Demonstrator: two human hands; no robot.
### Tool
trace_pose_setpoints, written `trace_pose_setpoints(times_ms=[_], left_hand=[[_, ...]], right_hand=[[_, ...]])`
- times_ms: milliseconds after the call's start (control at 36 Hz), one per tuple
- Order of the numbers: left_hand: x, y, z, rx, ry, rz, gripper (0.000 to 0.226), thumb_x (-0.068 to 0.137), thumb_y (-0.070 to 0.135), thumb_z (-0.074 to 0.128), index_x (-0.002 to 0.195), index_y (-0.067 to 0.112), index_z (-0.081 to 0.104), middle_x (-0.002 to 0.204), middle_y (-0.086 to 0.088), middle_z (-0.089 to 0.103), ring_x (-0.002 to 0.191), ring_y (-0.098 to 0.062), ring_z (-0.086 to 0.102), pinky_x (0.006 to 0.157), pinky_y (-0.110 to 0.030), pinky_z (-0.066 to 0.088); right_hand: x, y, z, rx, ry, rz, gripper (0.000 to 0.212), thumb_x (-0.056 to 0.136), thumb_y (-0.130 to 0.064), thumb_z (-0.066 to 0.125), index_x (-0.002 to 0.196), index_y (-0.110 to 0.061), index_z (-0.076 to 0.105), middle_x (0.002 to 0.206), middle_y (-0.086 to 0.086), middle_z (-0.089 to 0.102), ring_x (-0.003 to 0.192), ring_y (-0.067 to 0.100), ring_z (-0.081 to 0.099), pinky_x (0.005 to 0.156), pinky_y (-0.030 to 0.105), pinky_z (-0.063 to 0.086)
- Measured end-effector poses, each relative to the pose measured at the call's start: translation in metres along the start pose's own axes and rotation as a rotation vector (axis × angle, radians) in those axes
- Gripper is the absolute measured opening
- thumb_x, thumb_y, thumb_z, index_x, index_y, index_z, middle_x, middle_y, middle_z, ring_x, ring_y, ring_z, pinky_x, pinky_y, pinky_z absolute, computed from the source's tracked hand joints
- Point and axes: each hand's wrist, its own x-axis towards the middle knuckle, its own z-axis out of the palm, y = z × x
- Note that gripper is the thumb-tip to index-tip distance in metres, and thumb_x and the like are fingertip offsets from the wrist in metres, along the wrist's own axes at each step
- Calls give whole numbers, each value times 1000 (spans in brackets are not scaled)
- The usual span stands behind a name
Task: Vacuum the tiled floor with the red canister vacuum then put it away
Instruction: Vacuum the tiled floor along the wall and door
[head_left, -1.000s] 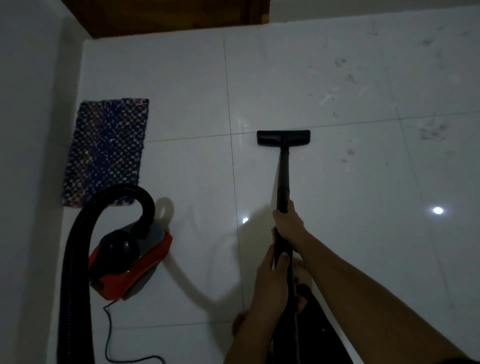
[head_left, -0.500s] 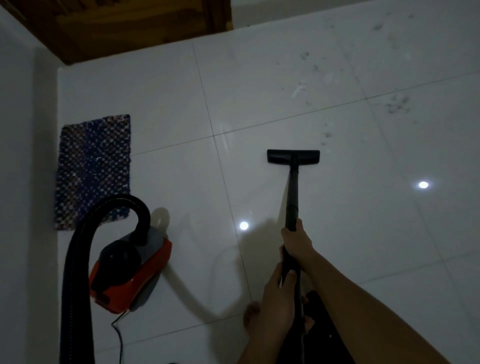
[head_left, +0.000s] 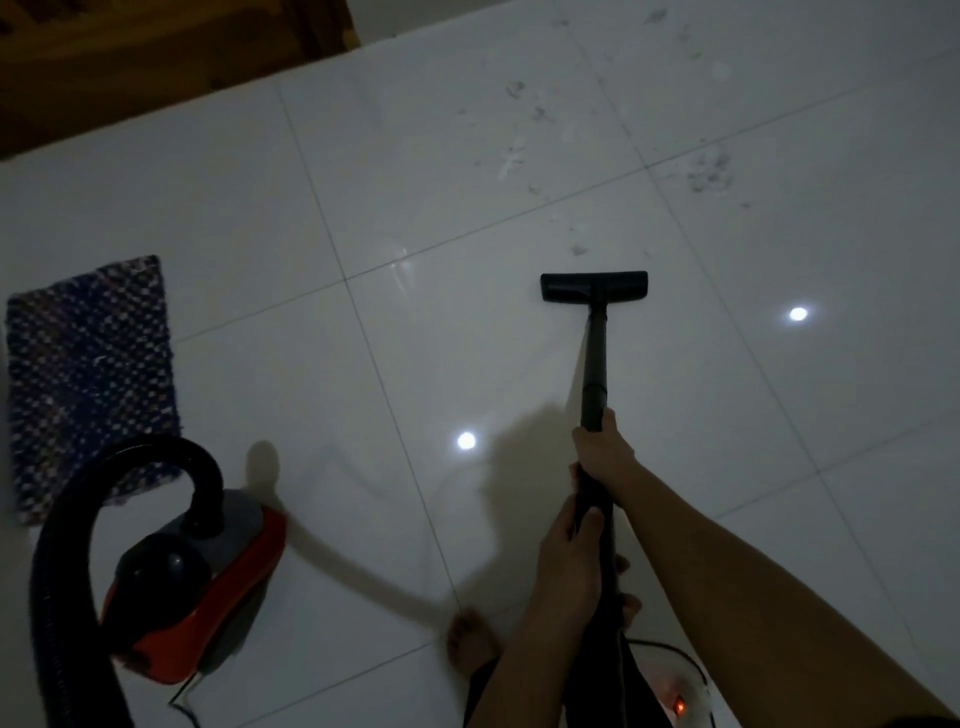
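Glossy white tiled floor (head_left: 519, 364), dim room; two bright lamp reflections on the tiles, one at centre, one at right.

Red canister vacuum (head_left: 208, 597) with a black dome top: lower left of the frame, standing on the floor. A thick black ribbed hose (head_left: 67, 519) arches up from its top and runs down out of the lower left edge. A thin dark cord (head_left: 182, 709) trails from under it.

Long black vacuum wand (head_left: 595, 364): centre right, running from the hands up to a flat black floor nozzle (head_left: 594, 286) that rests on the tile.

Right hand (head_left: 605, 452): grip closed round the wand, the farther hold.

Left hand (head_left: 566, 561): grip wrapped round the wand just below the right, thumb laid along it.

Grey dust smudges (head_left: 709, 171): upper right, scattered over several tiles, beyond the nozzle.

Blue-and-white woven rectangular mat (head_left: 88, 374): left edge, flat on the floor, behind the canister.

Brown wooden door (head_left: 156, 57): upper left corner.

Bare foot (head_left: 467, 644): bottom centre, on the tile.

Small orange glowing light (head_left: 678, 705): bottom right, on a pale object I cannot make out.
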Motion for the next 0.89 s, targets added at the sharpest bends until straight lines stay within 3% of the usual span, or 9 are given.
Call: trace_pose_setpoints(times_ms=[83,333,472,639,750,889], left_hand=[[13,10,16,3,-9,-4,35,100,30,38,132,22,49,82,-17,51,54,-20,50,36,-19,40],[48,37,50,-62,6,-11,36,100,28,40,136,27,46,77,-18,52,50,-21,48,36,-20,41],[59,51,59,-56,36,14,37,100,28,40,137,27,46,77,-16,53,52,-20,50,38,-20,43],[61,63,58,-11,58,57,34,101,25,38,132,19,50,76,-15,51,53,-20,50,37,-20,44],[52,60,50,7,78,40,35,101,25,39,134,23,49,81,-18,52,55,-20,50,35,-17,41],[41,58,33,5,122,37,35,101,26,39,135,28,46,79,-18,56,46,-16,51,33,-16,41]], right_hand=[[13,-10,-18,-5,4,6,63,100,-21,41,154,-26,7,87,9,51,53,15,51,40,23,38],[48,-38,-56,7,-18,25,65,101,-19,40,154,-28,4,104,14,50,53,15,50,26,13,34],[62,-53,-63,12,-52,26,67,100,-18,40,154,-29,2,101,15,51,52,16,51,33,19,39],[62,-67,-64,3,-94,-4,69,101,-17,38,154,-29,-5,97,13,52,53,16,50,29,15,36],[56,-66,-51,5,-131,-11,71,100,-16,39,154,-30,-6,92,12,55,54,17,53,39,22,40],[51,-62,-26,-3,-173,-31,73,99,-17,40,153,-32,-6,109,19,57,54,17,54,39,23,43]])
